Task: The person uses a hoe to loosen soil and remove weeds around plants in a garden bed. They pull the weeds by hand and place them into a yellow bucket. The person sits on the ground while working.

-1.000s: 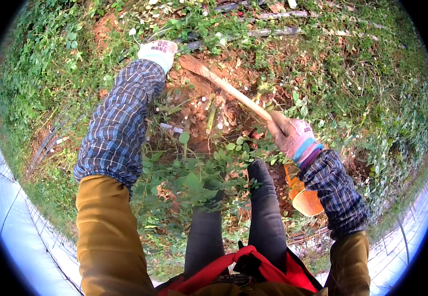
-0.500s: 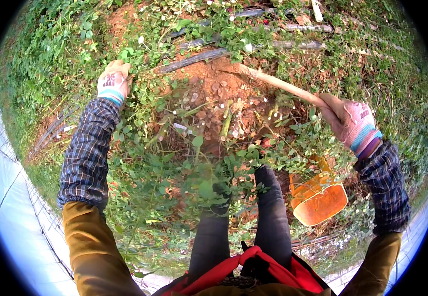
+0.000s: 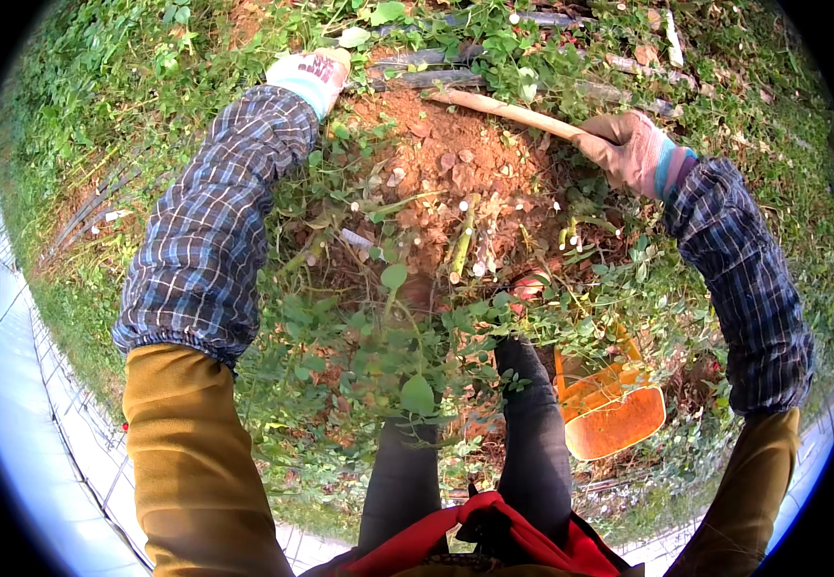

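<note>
My right hand (image 3: 623, 149), in a pink-and-blue work glove, is wrapped round the pale shaft of a wooden-handled tool (image 3: 504, 110). The shaft runs left to the upper edge of a patch of bare reddish soil (image 3: 436, 144); I cannot make out the tool's head. My left hand (image 3: 313, 77), gloved alike, is at the upper left beside the end of a dark hose (image 3: 427, 81) and low green weeds. Its fingers are curled on the far side, and whatever they hold is hidden.
Cut stems (image 3: 462, 240) stick up from the soil before my legs. An orange plastic container (image 3: 615, 423) lies tilted right of my legs. More dark hoses (image 3: 552, 19) cross the weeds at the top. White sheeting (image 3: 13, 385) borders the left side.
My left hand has moved right and away from me, up to the hoses. My right hand has shifted left and farther off, with the tool's shaft moving the same way.
</note>
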The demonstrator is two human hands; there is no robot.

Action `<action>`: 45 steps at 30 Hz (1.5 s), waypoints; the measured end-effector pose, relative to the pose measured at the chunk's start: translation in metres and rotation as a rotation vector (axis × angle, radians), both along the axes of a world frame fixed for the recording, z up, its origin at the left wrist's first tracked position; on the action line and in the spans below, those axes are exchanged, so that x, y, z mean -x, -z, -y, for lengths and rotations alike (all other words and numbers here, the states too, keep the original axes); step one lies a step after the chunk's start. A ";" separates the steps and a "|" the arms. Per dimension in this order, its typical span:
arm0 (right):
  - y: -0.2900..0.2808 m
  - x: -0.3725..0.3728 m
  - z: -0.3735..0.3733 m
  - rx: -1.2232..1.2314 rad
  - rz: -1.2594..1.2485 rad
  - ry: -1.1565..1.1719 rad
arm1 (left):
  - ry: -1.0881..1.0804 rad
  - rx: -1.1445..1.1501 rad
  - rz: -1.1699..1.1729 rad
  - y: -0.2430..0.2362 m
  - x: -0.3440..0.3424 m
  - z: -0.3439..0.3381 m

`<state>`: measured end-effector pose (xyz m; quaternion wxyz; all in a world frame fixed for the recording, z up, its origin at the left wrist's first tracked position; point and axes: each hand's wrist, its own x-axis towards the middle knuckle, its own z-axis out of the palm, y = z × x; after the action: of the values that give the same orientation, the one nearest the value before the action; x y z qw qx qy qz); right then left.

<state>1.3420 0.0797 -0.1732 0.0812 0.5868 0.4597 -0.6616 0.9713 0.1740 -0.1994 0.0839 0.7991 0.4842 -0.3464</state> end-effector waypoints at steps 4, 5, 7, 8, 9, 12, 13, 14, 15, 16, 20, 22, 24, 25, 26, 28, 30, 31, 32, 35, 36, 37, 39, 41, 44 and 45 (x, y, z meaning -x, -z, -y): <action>-0.020 0.004 0.016 -0.460 -0.046 -0.244 | 0.000 0.016 0.066 0.000 0.039 0.005; -0.033 -0.004 0.017 -0.448 0.041 -0.332 | -0.035 0.047 0.024 0.000 0.036 0.003; -0.045 -0.032 0.034 -0.536 0.078 -0.352 | -0.021 0.049 -0.032 -0.010 0.031 0.007; -0.055 -0.043 0.040 -0.484 0.125 -0.335 | 0.032 0.031 0.003 -0.016 0.026 0.010; -0.066 -0.050 0.040 -0.440 0.154 -0.325 | 0.072 0.010 0.021 -0.026 0.029 0.012; -0.064 -0.069 0.042 -0.525 0.143 -0.278 | 0.083 0.028 -0.045 -0.034 0.035 -0.003; -0.061 -0.056 0.032 -0.503 0.130 -0.299 | 0.036 0.070 -0.070 -0.035 0.037 -0.008; -0.048 -0.028 0.022 -0.585 0.118 -0.316 | 0.044 0.042 -0.010 -0.042 0.034 -0.004; -0.036 0.002 0.012 -0.761 0.122 -0.433 | 0.027 0.022 -0.005 -0.042 0.036 -0.004; -0.034 0.039 0.001 -0.824 0.186 -0.522 | 0.012 0.010 -0.003 -0.038 0.044 -0.002; -0.022 0.048 -0.013 -0.693 0.086 -0.499 | 0.052 -0.032 -0.157 -0.059 0.101 0.011; -0.037 0.017 0.002 -0.576 0.122 -0.422 | -0.057 -0.011 -0.108 -0.053 0.142 0.025; -0.066 -0.027 0.016 -0.626 0.119 -0.419 | -0.205 0.070 -0.199 -0.065 0.139 0.040; -0.077 -0.044 0.019 -0.655 0.146 -0.481 | -0.335 0.095 -0.212 -0.063 0.141 0.047; -0.089 -0.057 0.019 -0.617 0.180 -0.518 | -0.486 0.151 -0.279 -0.067 0.123 0.045; -0.096 -0.078 0.015 -0.663 0.189 -0.606 | -0.620 0.130 -0.106 -0.049 0.111 0.053; -0.089 -0.066 0.007 -0.672 0.223 -0.675 | -0.579 0.448 -0.141 -0.054 0.059 0.042; -0.074 -0.051 -0.001 -0.812 0.137 -0.684 | -0.466 0.427 -0.189 -0.025 0.062 0.051; -0.056 -0.034 -0.006 -0.781 0.073 -0.626 | -0.407 0.452 -0.204 -0.020 0.043 0.053; -0.034 0.019 -0.030 -0.450 0.073 -0.501 | -0.484 0.132 0.013 0.025 0.057 0.069; -0.023 0.013 -0.030 -0.341 0.023 -0.466 | -0.363 0.256 -0.114 0.040 0.056 0.067; -0.012 0.010 -0.030 -0.243 -0.068 -0.443 | -0.281 0.318 -0.154 0.016 0.057 0.065; -0.032 0.019 -0.025 -0.185 0.029 -0.459 | -0.078 0.439 -0.184 -0.007 0.054 0.048; -0.036 0.005 -0.023 -0.449 -0.051 -0.524 | -0.182 0.284 -0.230 -0.014 0.083 0.052; -0.058 -0.034 -0.021 -0.387 -0.041 -0.455 | -0.220 0.139 -0.209 -0.022 0.116 0.036; -0.058 -0.040 -0.019 -0.408 -0.054 -0.423 | -0.251 0.131 -0.244 -0.028 0.118 0.031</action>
<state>1.3821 0.0984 -0.1152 0.0854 0.4642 0.6975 -0.5392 0.8536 0.1433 -0.1716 0.1188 0.6771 0.5633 -0.4584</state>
